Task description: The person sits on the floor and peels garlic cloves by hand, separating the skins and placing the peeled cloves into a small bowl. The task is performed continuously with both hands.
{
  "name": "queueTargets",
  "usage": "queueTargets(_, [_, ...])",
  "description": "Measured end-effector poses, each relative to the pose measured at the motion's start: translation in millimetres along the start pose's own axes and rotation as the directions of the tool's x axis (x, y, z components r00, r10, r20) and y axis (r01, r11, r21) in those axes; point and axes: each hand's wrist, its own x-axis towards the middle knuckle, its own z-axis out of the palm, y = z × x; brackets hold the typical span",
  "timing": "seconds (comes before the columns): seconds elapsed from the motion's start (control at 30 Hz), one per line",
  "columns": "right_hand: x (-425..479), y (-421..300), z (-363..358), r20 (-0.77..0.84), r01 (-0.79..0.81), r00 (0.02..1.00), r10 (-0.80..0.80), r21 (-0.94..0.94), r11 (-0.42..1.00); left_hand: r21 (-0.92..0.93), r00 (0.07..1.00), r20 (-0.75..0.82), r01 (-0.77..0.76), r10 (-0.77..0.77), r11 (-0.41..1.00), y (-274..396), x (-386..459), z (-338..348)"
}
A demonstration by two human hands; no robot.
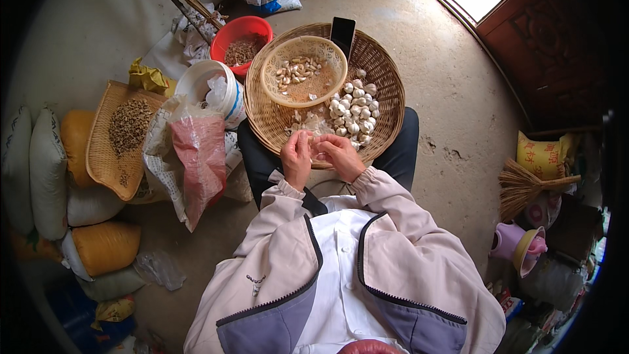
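A round wicker basket [390, 66] rests across my knees. Whole garlic bulbs [355, 110] lie on its right side, with loose papery garlic skins [314, 123] left of them. Inside, at the upper left, sits a yellowish plastic colander [339, 61] containing garlic cloves [299, 70] and bits of skin. My left hand [296, 157] and my right hand [340, 153] meet over the basket's near edge, fingertips close together. Between them the left fingers pinch a small piece that looks like a garlic clove [309, 138]. The right fingertips touch or almost touch it; whether they grip anything is unclear.
A smartphone [343, 35] leans at the basket's far rim. To the left stand a red basin [268, 29], a white bucket [184, 76], a woven scoop [98, 142] and filled sacks [46, 172]. A straw broom [516, 184] lies at the right.
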Motion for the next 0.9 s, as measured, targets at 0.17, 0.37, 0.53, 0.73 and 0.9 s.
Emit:
queueTargets(0.17, [6,-2,-5,-0.058,0.122,0.989,-0.138,-0.227,0.966,0.131,0.999,-0.03,-0.037,0.041,0.991,-5,5,-4])
queueTargets(0.37, [1,-13,1,-0.08,-0.098,0.993,0.091,-0.084,0.992,0.328,0.926,0.003,-0.356,0.376,0.875,9,7,0])
queueTargets(0.53, [-1,-14,1,-0.065,-0.071,0.996,0.068,-0.047,0.996,0.345,0.935,0.059,-0.349,0.351,0.871,12,5,-1])
queueTargets(0.73, [1,-12,-3,-0.11,-0.071,0.993,0.046,-0.239,0.968,0.251,0.972,0.066,-0.237,0.228,0.939,3,-1,0])
queueTargets(0.9, [3,9,-10,-0.062,0.035,0.997,-0.051,-0.232,0.972,0.194,0.987,0.106,-0.138,0.119,0.971,-1,4,-4])
